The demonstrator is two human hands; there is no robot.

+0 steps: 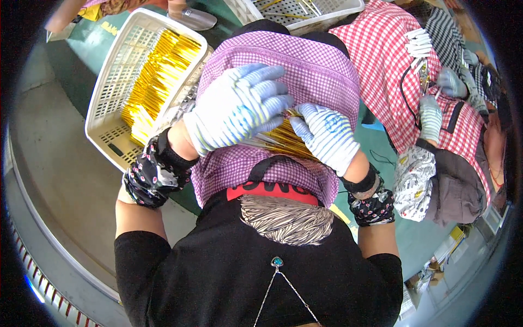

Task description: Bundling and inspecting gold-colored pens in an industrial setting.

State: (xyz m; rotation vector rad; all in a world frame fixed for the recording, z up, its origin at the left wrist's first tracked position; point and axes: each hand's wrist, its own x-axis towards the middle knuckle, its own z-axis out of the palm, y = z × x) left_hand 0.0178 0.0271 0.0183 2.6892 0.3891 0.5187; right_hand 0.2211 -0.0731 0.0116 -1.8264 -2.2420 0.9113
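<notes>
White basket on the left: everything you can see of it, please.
The white basket looks like plastic: open-topped, roughly rectangular, with rounded corners, a smooth rim and walls pierced by rows of openings. It sits at the person's left, holding a mass of thin, shiny gold pieces. The dark patterned sleeve cover on the left forearm overlaps its near end in view; whether they touch can't be told, nor what supports it.

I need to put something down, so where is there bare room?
Bare grey surface shows left of the white plastic basket. A smaller patch of green floor borders the right arm and co-worker's sleeve. Crowded: the purple gingham apron, where left hand and right hand partly cover gold sticks.
</notes>
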